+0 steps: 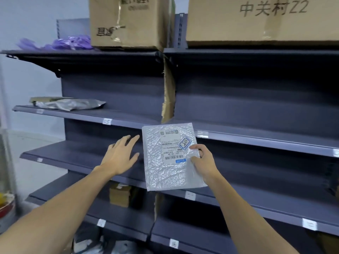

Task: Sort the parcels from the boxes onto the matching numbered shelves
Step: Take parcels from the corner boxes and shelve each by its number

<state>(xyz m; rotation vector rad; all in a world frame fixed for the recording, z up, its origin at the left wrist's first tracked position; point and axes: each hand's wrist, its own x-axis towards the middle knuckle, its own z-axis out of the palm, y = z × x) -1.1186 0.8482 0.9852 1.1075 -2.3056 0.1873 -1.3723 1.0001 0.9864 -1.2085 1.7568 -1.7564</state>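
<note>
My right hand [201, 163] pinches the right edge of a silver bubble-mailer parcel [165, 173] and holds it upright in front of the dark shelving. The parcel carries a white shipping label with barcodes and a small blue-bordered sticker with a handwritten number [184, 143]. My left hand [122, 154] hovers just left of the parcel with fingers spread, holding nothing, over the third shelf [73, 158]. Small white number tags [107, 121] are stuck along the shelf edges; most are too blurred to read.
A grey parcel [67, 103] lies on the second shelf at left. Two large cardboard boxes [128, 22] [262, 21] and purple bags [73, 43] sit on top. A small brown box [120, 196] sits on a lower shelf; more parcels lie at the bottom [95, 242].
</note>
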